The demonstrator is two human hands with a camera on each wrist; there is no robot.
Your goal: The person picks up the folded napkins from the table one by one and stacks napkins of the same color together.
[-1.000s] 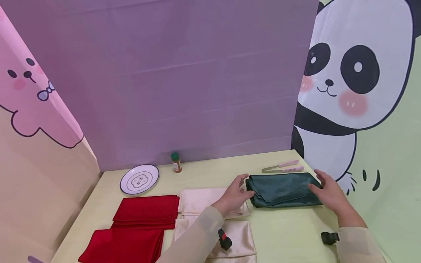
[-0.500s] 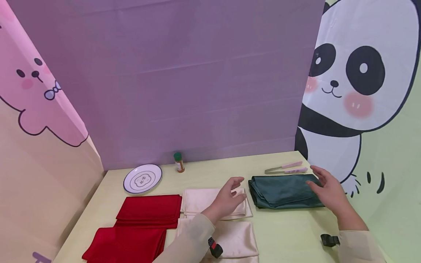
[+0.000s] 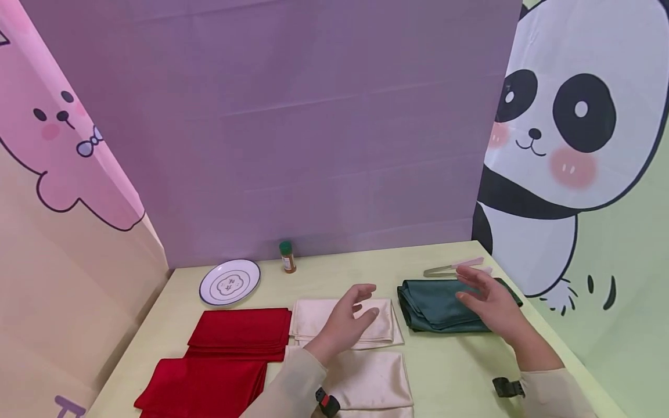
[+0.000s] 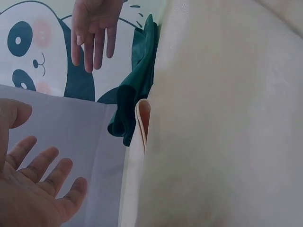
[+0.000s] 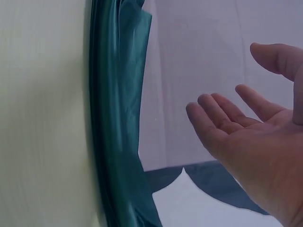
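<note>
A folded dark green satin cloth (image 3: 434, 305) lies at the right of the table. Above its right part hovers my right hand (image 3: 488, 302), fingers loosely spread and holding nothing; the right wrist view shows a gap between this hand and the green cloth (image 5: 118, 113). My left hand (image 3: 342, 325) is raised over the folded cream cloths, its relaxed fingers apart from them. In the left wrist view that hand (image 4: 40, 184) is likewise bare. One cream cloth (image 3: 387, 319) lies behind the other cream cloth (image 3: 371, 377), both partly covered by my left hand and sleeve.
Two folded red cloths, the rear one (image 3: 240, 331) and the front one (image 3: 204, 386), lie on the left. A white plate (image 3: 230, 283), a green-capped spice jar (image 3: 287, 258) and pink-handled tongs (image 3: 444, 270) are along the back. Purple backdrop (image 3: 313, 145) rises behind the table.
Both hands have come away from the green cloth's ends. My left hand has moved left over the cream cloths; the right has shifted left above the green one. The cloth stays in place.
</note>
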